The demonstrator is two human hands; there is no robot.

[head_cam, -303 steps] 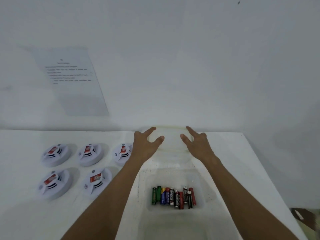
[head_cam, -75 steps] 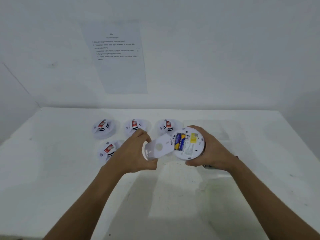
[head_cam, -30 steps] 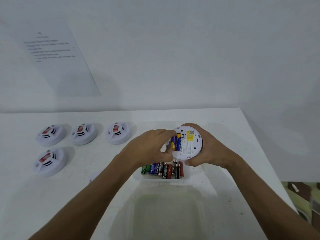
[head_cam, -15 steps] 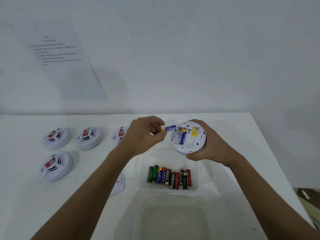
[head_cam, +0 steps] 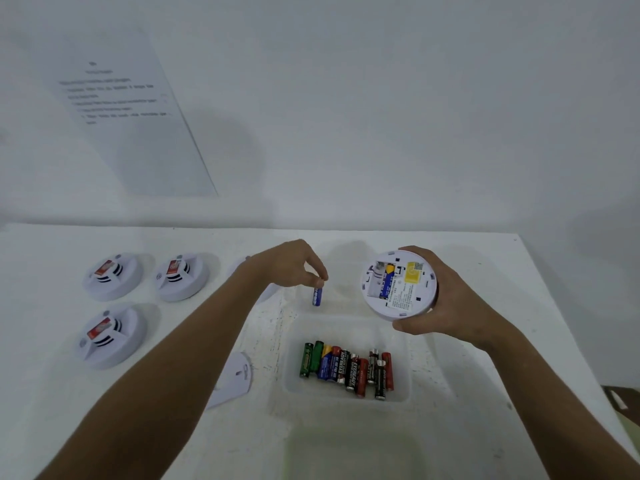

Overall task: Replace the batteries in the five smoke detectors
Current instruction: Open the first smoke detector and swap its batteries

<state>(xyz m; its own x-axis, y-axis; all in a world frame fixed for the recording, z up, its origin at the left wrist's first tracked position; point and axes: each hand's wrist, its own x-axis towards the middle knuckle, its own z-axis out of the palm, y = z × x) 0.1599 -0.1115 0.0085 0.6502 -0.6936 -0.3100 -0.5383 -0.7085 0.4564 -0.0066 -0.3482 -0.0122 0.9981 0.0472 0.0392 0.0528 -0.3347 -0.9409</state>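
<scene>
My right hand (head_cam: 446,303) grips a white smoke detector (head_cam: 398,285) with its underside up and its battery bay open. One blue and yellow battery (head_cam: 387,280) lies in the bay beside an empty slot. My left hand (head_cam: 291,265) pinches the top end of a blue battery (head_cam: 316,296), which hangs upright over the far clear tray (head_cam: 341,308). Several loose batteries (head_cam: 346,367) lie in the middle clear tray (head_cam: 289,382). The detector's white cover (head_cam: 232,379) lies on the table beside my left forearm.
Three smoke detectors (head_cam: 112,275) (head_cam: 181,276) (head_cam: 110,336) sit face up at the left of the white table (head_cam: 45,403). A fourth (head_cam: 239,268) is mostly hidden behind my left arm. A printed sheet (head_cam: 131,126) hangs on the wall. A third clear tray (head_cam: 346,452) stands nearest me.
My left hand has pulled the blue battery out of the detector and moved it left and down, over the far tray. My right hand has shifted the detector to the right.
</scene>
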